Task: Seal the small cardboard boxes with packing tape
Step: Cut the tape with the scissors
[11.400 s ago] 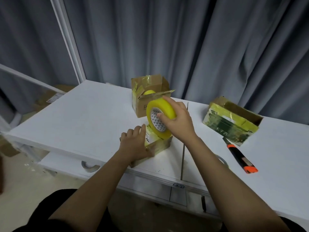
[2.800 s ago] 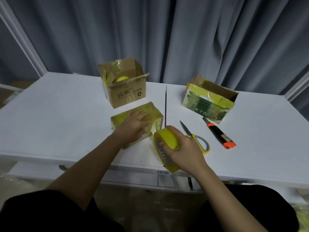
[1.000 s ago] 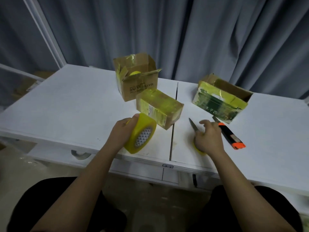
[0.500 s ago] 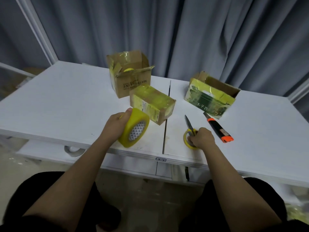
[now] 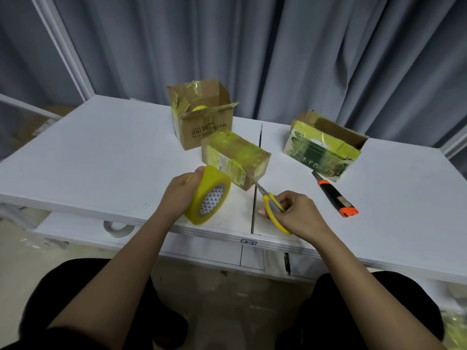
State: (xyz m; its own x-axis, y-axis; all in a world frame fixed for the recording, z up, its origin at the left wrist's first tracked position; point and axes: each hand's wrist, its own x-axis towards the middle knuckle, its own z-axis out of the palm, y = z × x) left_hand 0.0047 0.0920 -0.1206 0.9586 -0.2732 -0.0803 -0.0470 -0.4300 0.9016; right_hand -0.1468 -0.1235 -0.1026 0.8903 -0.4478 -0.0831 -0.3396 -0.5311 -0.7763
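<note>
At centre frame, on the white table [image 5: 101, 157], lies the small sealed box [image 5: 235, 157]: a low oblong carton, brown card showing at its right end, its top and near side wrapped in glossy yellow-tinted tape, with a white printed label on the near face. It sits slantwise, just left of the seam between the two tabletops.

Left hand [image 5: 180, 192], lower centre, is closed around the tape roll [image 5: 208, 195], thumb over the top of the rim, fingers behind. The roll is yellow, stands on edge near the table's front edge, its patterned white core facing right. Roll and sealed box are near one another; whether a strip of tape runs between them cannot be told.

Right hand [image 5: 297, 213], right of centre, is curled through the yellow handles of the scissors [image 5: 265, 195]. The blades point up and left, tips at the near right corner of the sealed box; how far the blades are parted cannot be told.

Behind the sealed box, upper centre, stands an open brown carton [image 5: 202, 122], flaps raised, inverted lettering on its front, something yellow inside. To the right lies an open green-printed box [image 5: 321, 150], heavily taped in yellow. Just below it lies an orange-and-black utility knife [image 5: 334, 198]. Grey curtains [image 5: 278, 51] fill the upper frame.
</note>
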